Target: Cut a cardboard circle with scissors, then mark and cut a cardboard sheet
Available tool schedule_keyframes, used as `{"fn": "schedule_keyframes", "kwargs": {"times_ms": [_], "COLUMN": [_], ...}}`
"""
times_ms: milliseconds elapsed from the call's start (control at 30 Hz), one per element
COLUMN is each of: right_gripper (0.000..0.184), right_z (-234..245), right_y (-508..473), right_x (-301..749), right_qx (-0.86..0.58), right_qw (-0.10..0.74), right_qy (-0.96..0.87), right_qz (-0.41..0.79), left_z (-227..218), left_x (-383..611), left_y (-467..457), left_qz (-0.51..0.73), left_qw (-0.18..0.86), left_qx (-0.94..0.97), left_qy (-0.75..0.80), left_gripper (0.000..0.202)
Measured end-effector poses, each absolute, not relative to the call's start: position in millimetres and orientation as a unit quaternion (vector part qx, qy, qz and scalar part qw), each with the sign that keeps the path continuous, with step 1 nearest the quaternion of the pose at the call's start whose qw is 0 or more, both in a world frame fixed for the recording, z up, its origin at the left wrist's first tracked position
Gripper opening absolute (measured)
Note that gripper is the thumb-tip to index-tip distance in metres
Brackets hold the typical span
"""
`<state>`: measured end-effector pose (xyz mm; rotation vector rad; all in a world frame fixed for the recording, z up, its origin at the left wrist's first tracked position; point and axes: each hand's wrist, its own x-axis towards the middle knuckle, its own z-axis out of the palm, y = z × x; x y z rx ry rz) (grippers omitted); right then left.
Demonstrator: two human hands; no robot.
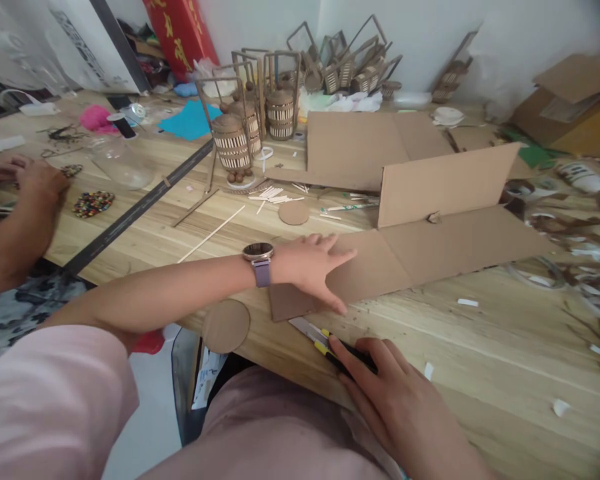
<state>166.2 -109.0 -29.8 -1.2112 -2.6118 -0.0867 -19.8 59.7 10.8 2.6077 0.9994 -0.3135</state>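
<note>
My left hand (310, 268), a watch on its wrist, lies with spread fingers on a folded sheet of brown cardboard (420, 247). One panel of that sheet stands upright toward the back. In my right hand (395, 380) is a black and yellow utility knife (325, 341), its blade out and pointing at the sheet's near left corner. Whether the blade tip touches the cardboard I cannot tell. A cut cardboard disc (227, 326) rests at the table's front edge, left of the knife. Beyond my left hand lies a smaller disc (294, 213).
Small woven lantern baskets (231, 143) with tall handles stand at the back. Thin white sticks (273, 195) lie before them. Another person's hands (40, 177) work at the left, near colourful beads (94, 204) and a clear jar (125, 163). Brown strips and scraps (580, 233) clutter the right.
</note>
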Motion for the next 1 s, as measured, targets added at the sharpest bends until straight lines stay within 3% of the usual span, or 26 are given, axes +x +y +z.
{"fn": "schedule_keyframes", "kwargs": {"times_ms": [333,667,1000], "right_gripper": [0.048,0.041,0.041], "right_z": [-25.9,-21.0,-20.0], "right_y": [-108.1,-115.1,-111.9], "right_x": [166.5,176.4,186.5], "right_qx": [-0.425,-0.436,-0.463], "right_qw": [0.144,0.181,0.156], "right_qy": [-0.893,-0.881,-0.871], "right_qz": [-0.036,0.034,0.055], "left_z": [28.1,36.3,34.9], "left_x": [-14.3,-14.2,-13.1], "left_y": [49.5,56.7,55.5], "left_qz": [-0.164,-0.196,-0.192], "left_qw": [0.167,0.176,0.166], "left_qx": [0.896,0.892,0.893], "left_qy": [0.378,0.367,0.371], "left_gripper": [0.114,0.114,0.115]}}
